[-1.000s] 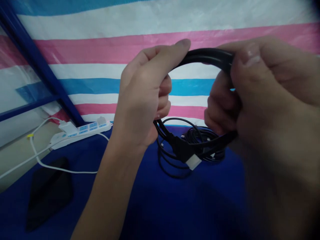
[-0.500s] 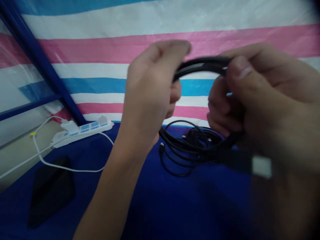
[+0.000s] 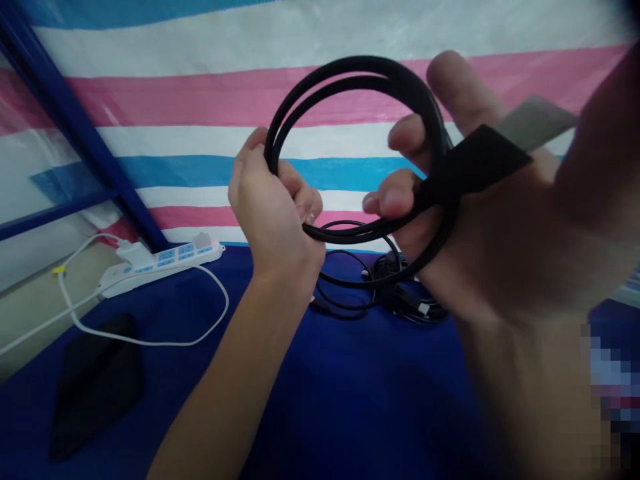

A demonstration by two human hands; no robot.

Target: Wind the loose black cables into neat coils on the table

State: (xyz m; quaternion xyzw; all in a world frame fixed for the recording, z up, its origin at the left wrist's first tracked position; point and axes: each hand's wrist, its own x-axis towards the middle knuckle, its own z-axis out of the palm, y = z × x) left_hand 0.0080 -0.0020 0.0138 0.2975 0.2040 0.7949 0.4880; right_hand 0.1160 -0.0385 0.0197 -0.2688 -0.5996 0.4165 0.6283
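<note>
A coiled black cable [image 3: 360, 65] hangs in the air as a ring of several turns. My left hand [image 3: 273, 197] is closed around the ring's left side. On the right, my right hand [image 3: 500, 247] faces me with its palm, fingers spread apart and the thumb side dark and blurred near the edge. The ring's right side lies across its fingers without being clasped. A black plug [image 3: 483, 160] with a flat, light grey metal end [image 3: 537, 123] projects from the coil in front of that palm.
More black cables [image 3: 400, 300] lie bundled on the blue surface [image 3: 365, 400] behind the hands. To the left are a white power strip [image 3: 165, 260], a looped white cord [image 3: 150, 343] and a dark flat object [image 3: 97, 387]. A blue frame bar [image 3: 85, 133] slants before striped sheeting [image 3: 190, 100].
My right hand has opened and turned its palm toward me. The coil now shows as a wide ring, its plug swung up. My left hand has moved slightly left and down.
</note>
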